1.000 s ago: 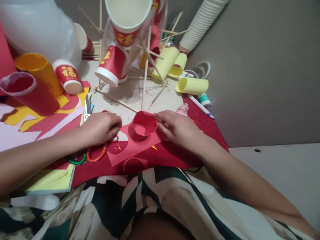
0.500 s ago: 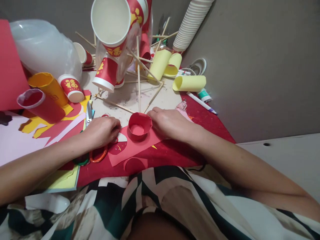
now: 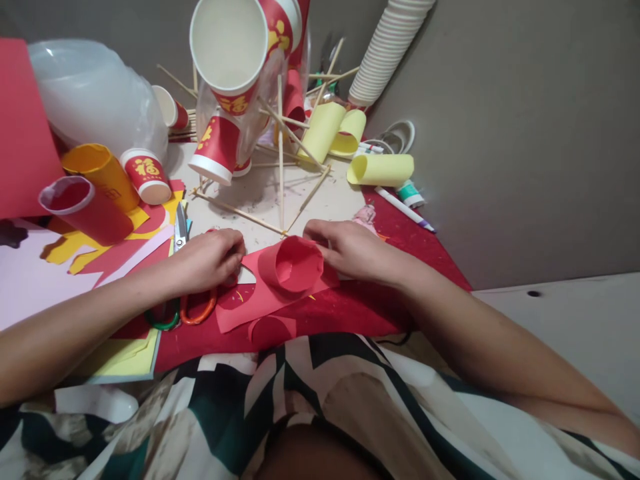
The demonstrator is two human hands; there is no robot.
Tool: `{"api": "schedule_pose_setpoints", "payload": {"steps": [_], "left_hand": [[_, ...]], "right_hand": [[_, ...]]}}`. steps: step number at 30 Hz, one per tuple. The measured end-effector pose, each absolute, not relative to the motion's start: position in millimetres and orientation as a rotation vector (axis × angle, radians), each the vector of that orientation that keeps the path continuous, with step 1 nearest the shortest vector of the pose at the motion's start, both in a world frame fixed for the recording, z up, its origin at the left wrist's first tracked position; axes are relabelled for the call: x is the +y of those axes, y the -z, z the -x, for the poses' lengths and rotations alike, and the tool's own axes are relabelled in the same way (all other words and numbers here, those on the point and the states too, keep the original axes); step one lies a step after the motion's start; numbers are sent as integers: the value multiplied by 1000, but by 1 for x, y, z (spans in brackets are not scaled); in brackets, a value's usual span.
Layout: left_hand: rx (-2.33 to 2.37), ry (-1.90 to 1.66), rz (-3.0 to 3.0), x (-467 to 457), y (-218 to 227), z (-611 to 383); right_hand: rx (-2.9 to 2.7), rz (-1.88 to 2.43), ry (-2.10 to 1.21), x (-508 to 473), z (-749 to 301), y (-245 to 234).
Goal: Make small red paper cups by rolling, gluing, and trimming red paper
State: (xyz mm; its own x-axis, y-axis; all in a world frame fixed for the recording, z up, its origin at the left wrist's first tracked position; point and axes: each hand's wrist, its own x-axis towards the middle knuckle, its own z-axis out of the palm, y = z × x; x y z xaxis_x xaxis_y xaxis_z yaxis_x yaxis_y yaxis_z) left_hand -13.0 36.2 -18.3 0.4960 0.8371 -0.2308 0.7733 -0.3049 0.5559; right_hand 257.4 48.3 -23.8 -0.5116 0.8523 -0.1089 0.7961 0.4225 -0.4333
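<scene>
A short tube of rolled red paper (image 3: 291,265) lies tilted toward me on a sheet of red paper (image 3: 245,308), its open end facing the camera. My right hand (image 3: 353,250) grips the tube's right side with fingers curled round it. My left hand (image 3: 207,260) rests just left of the sheet with fingers curled, pressing on its corner above the scissors (image 3: 186,293), whose orange and green handles stick out under my wrist.
Behind stands a frame of wooden sticks (image 3: 280,160) carrying red paper cups (image 3: 220,143). Yellow paper rolls (image 3: 381,169), a stack of white cups (image 3: 387,47), markers (image 3: 403,208), a red roll (image 3: 83,208), an orange roll (image 3: 103,172) and a plastic bag (image 3: 90,100) crowd the table.
The red paper tube has tipped from standing upright to leaning toward me, and my right hand has shifted along its right side. My left hand has stayed in place.
</scene>
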Motion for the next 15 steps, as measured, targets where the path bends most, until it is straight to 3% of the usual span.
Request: {"api": "schedule_pose_setpoints", "payload": {"steps": [7, 15], "left_hand": [[1109, -590, -1207, 37, 14, 9], [1066, -715, -770, 50, 11, 20]], "right_hand": [[-1697, 1357, -1574, 52, -271, 30], [-1102, 1215, -1693, 53, -273, 32]]}}
